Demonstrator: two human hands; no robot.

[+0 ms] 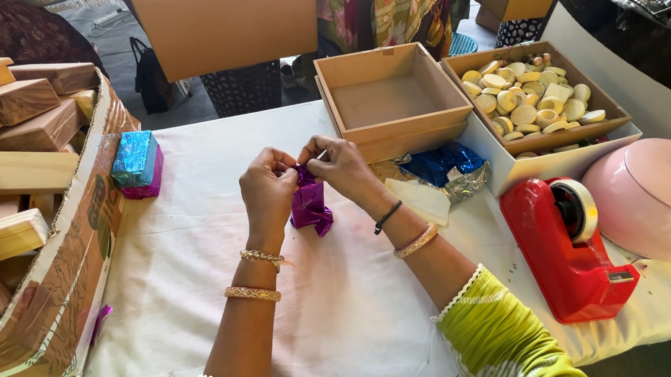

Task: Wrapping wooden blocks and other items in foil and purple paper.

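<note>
Both of my hands meet over the middle of the white table. My left hand [267,187] and my right hand [341,164] pinch the top of a small object wrapped in shiny purple foil [309,206], which hangs between them just above the cloth. The fingers of both hands are closed on the foil's upper edge. Bangles ring both wrists, and green sleeves cover my forearms.
An empty wooden box [390,100] and a box of pale round pieces [534,92] stand behind my hands. Blue and silver foil sheets [443,167] lie at the right. A red tape dispenser [569,245] and pink lidded container [667,197] sit at the right; a carton of wooden boxes [60,280] and two wrapped parcels [136,163] at the left.
</note>
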